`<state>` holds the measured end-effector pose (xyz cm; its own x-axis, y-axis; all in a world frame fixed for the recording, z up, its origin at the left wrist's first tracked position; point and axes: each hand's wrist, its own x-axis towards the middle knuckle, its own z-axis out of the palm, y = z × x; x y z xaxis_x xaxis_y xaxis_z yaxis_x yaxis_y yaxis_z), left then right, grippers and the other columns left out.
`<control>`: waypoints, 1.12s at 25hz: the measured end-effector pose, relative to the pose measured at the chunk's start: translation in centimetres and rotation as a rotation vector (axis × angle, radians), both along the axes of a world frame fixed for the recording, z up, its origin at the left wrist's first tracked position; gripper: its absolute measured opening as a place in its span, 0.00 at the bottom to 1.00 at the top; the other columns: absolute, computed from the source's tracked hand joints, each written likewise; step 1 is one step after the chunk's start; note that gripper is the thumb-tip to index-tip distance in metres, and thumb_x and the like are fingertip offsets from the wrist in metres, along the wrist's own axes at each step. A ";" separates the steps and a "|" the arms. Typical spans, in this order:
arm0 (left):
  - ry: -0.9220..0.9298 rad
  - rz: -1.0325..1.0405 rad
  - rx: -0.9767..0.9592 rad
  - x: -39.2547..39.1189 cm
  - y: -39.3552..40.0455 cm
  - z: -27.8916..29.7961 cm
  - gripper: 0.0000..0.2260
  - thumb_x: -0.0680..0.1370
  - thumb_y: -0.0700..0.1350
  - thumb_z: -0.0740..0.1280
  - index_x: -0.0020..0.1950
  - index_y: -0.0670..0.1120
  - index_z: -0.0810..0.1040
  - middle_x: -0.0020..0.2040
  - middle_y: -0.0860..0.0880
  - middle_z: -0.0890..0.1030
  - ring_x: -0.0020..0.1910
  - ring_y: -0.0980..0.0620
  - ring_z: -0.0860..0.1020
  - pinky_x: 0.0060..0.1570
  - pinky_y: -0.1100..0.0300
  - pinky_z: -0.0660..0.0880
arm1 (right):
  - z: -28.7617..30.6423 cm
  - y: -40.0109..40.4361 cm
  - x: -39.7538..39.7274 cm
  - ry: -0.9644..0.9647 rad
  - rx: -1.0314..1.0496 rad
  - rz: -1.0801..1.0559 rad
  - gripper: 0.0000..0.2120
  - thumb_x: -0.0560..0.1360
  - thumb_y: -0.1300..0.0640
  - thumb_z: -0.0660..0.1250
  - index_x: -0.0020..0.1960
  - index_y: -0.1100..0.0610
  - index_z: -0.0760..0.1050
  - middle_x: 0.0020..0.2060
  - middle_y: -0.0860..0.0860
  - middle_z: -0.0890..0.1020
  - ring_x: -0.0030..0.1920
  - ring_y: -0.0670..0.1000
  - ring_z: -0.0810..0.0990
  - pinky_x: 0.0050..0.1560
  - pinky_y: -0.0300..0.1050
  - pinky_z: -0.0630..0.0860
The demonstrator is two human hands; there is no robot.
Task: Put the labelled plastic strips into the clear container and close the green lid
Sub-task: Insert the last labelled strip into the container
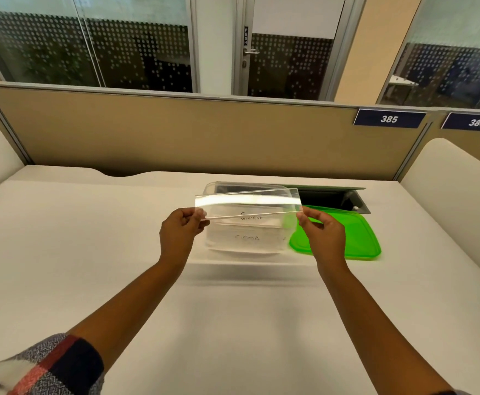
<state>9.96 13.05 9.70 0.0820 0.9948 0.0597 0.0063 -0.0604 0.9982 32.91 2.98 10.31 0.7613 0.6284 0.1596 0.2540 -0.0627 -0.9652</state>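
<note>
A clear plastic strip [248, 202] hung in the air between both hands, roughly level. The left hand [179, 234] pinched its left end with fingertips; the right hand [320, 234] pinched its right end. Just beyond and below the hands sat the clear container [247, 240], open, with handwritten strips visible inside. The green lid [358, 238] lay flat beside it, behind the right hand, on the white desk [90, 252].

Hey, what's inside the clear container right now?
Through the clear container, strips with handwritten labels show, lying flat inside. Their count and wording cannot be made out, and the strip held above in both hands covers the far part.
</note>
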 end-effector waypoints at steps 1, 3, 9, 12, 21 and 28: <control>0.000 0.003 0.007 0.3 0.6 0.2 0.12 0.76 0.46 0.66 0.55 0.39 0.77 0.47 0.43 0.83 0.45 0.47 0.83 0.52 0.54 0.79 | 0.1 0.7 0.3 -0.003 -0.001 -0.010 0.11 0.72 0.57 0.71 0.53 0.60 0.81 0.42 0.55 0.83 0.34 0.46 0.76 0.33 0.28 0.72; 0.044 0.017 0.032 1.0 1.7 0.4 0.14 0.76 0.46 0.66 0.58 0.41 0.76 0.49 0.43 0.82 0.48 0.47 0.82 0.55 0.51 0.78 | 0.0 2.1 0.8 0.002 0.001 -0.027 0.11 0.72 0.57 0.72 0.52 0.60 0.81 0.44 0.56 0.84 0.36 0.46 0.76 0.36 0.31 0.72; 0.322 0.054 0.150 2.2 4.1 -1.1 0.15 0.76 0.45 0.65 0.61 0.42 0.76 0.60 0.42 0.79 0.57 0.47 0.76 0.55 0.57 0.70 | -1.4 4.7 1.8 0.015 -0.048 -0.067 0.11 0.72 0.58 0.72 0.51 0.62 0.81 0.49 0.58 0.84 0.42 0.48 0.78 0.37 0.29 0.73; 0.416 0.091 0.171 2.1 4.9 -2.0 0.15 0.76 0.46 0.66 0.58 0.40 0.78 0.58 0.40 0.80 0.58 0.44 0.75 0.60 0.52 0.70 | -2.4 4.9 1.8 -0.024 -0.123 -0.062 0.10 0.71 0.57 0.72 0.49 0.62 0.82 0.49 0.59 0.84 0.43 0.51 0.79 0.46 0.39 0.73; 0.579 0.130 0.139 2.6 5.6 -3.6 0.12 0.75 0.45 0.66 0.55 0.39 0.80 0.58 0.40 0.78 0.60 0.43 0.73 0.61 0.50 0.70 | -3.9 4.8 1.9 -0.356 -0.474 -0.016 0.12 0.75 0.52 0.67 0.49 0.61 0.82 0.65 0.55 0.76 0.63 0.56 0.74 0.58 0.47 0.73; 0.667 0.047 0.000 3.6 6.1 -3.0 0.15 0.76 0.38 0.63 0.64 0.40 0.71 0.63 0.40 0.74 0.59 0.41 0.75 0.61 0.48 0.72 | -3.4 5.4 1.6 -0.414 -0.538 -0.019 0.15 0.78 0.56 0.59 0.51 0.64 0.81 0.66 0.55 0.75 0.59 0.58 0.77 0.56 0.46 0.74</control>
<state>13.55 19.12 6.68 0.0580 0.9983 0.0113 0.6245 -0.0451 0.7798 34.51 8.42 6.90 0.7165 0.6891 0.1087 0.5899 -0.5153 -0.6217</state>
